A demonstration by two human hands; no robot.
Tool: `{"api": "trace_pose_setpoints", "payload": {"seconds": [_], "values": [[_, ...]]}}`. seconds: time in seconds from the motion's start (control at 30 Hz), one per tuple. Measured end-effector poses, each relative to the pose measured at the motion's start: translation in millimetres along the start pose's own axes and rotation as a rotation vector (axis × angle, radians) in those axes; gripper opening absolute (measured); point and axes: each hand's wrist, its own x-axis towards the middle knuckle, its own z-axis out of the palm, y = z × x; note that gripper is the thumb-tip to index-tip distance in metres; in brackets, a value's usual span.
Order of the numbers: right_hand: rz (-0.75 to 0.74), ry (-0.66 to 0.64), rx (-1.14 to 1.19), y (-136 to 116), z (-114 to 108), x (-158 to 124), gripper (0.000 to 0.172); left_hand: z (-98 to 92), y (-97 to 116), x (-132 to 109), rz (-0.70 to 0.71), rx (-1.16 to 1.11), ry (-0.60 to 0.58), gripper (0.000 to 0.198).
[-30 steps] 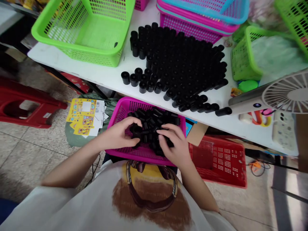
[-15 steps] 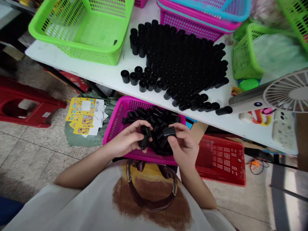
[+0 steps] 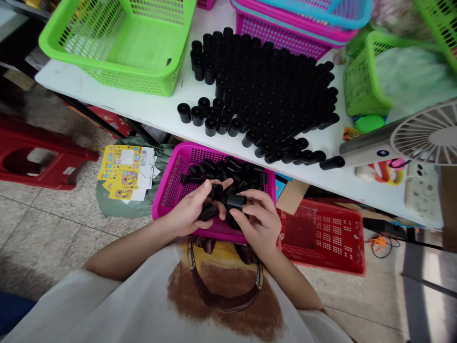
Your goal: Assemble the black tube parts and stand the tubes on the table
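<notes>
My left hand (image 3: 191, 209) is closed around black cylindrical pieces (image 3: 207, 211) over the front of the magenta basket (image 3: 164, 190). Between thumb and fingers, my right hand (image 3: 259, 219) grips another black cylinder (image 3: 236, 202), close beside the pieces in my left hand. Whether they touch is hard to tell. Loose black parts (image 3: 232, 171) lie heaped in the basket beneath and beyond both hands. On the white table (image 3: 135, 105) behind, many black cylinders (image 3: 264, 90) stand upright in a dense group, with a few tilted at its right side.
A green basket (image 3: 139, 47) stands at the table's back left, stacked magenta and blue baskets (image 3: 285, 33) at the back. A white fan (image 3: 378, 150) lies at the right. Below the table are a red crate (image 3: 332, 238) and, far left, a red stool (image 3: 39, 157).
My right hand has moved left with its cylinder, closer to my left hand. The pieces in my left hand have shifted and its fingers now reach toward that cylinder.
</notes>
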Motion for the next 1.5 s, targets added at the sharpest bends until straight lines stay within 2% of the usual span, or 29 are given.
{"api": "trace_pose_setpoints", "payload": {"seconds": [0.07,0.17,0.37,0.4,0.5,0.57,0.7,0.8,0.87,0.97,1.0,1.03,1.07,1.1,1.17,1.23,1.27,1.3,1.37,1.43,1.5], "values": [[-0.005,0.019,0.016,2,1,0,0.01,-0.8,-4,0,-0.022,0.056,-0.059,0.077],[-0.008,0.019,0.04,3,0,0,0.009,-1.1,-8,0,-0.017,0.088,-0.131,0.081],[-0.01,0.027,0.031,4,0,0,0.006,-2.1,-9,1,-0.009,0.086,-0.164,0.081],[0.003,0.027,0.052,3,1,-1,0.01,-2.1,-9,1,-0.009,0.087,-0.164,0.081],[0.044,0.027,0.148,2,6,-1,0.042,-1.9,-9,1,-0.023,0.088,-0.143,0.081],[-0.002,-0.002,0.076,0,5,1,0.052,-2.4,-10,2,-0.036,0.086,-0.128,0.08],[-0.238,-0.149,-0.234,2,-4,9,0.052,-3.5,-14,4,-0.019,0.14,-0.064,0.074],[-0.257,-0.374,-0.231,9,-9,16,0.052,-2.4,-17,5,-0.076,0.218,0.003,0.067],[-0.217,-0.489,-0.233,16,-9,20,0.048,-1.8,-17,5,-0.199,0.248,-0.034,0.074],[-0.186,-0.576,-0.237,23,-7,27,0.044,-6.1,-9,1,-0.373,0.359,-0.188,0.097],[-0.197,-0.588,-0.238,25,-7,30,0.043,-9.4,-4,-1,-0.363,0.446,-0.216,0.1],[-0.219,-0.582,-0.254,26,-8,35,0.041,-13.8,2,-4,-0.296,0.565,-0.209,0.099],[-0.246,-0.548,-0.295,27,-9,42,0.04,-18.9,9,-6,-0.178,0.718,-0.151,0.091],[-0.277,-0.483,-0.364,28,-11,49,0.039,-24.5,17,-8,-0.033,0.898,-0.043,0.076],[-0.33,-0.305,-0.553,35,-13,68,0.036,-35.7,34,-9,0.214,1.293,0.29,0.044],[-0.335,-0.185,-0.734,48,-13,88,0.029,-44.6,49,-6,0.267,1.635,0.59,0.034],[-0.317,-0.172,-0.803,55,-12,97,0.026,-47.6,54,-4,0.235,1.754,0.672,0.032],[-0.29,-0.182,-0.857,63,-10,105,0.025,-49.7,59,-1,0.198,1.834,0.7,0.03],[-0.226,-0.23,-0.931,76,-4,115,0.028,-52.2,64,4,0.18,1.885,0.665,0.029],[-0.19,-0.25,-0.983,82,2,117,0.037,-54.7,63,5,0.252,1.83,0.628,0.033],[-0.19,-0.208,-1.018,79,7,112,0.047,-59.9,60,3,0.338,1.715,0.584,0.038]]}}
